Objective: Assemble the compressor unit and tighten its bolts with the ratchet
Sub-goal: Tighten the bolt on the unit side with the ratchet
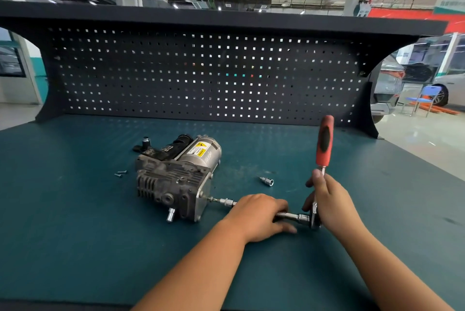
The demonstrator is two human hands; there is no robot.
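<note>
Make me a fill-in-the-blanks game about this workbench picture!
The ratchet has a ____ handle.
The right hand holds it with the handle pointing ____.
The left hand grips the bar that runs to the ____.
Missing words: red; up; compressor.

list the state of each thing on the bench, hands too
compressor unit: lying flat, bit seated at its end plate
extension bar: horizontal, runs from ratchet to compressor
ratchet: handle upright, head on extension bar
left hand: grips extension bar
right hand: grips ratchet shank
spare socket: loose, untouched
two screws: loose beside compressor
</note>
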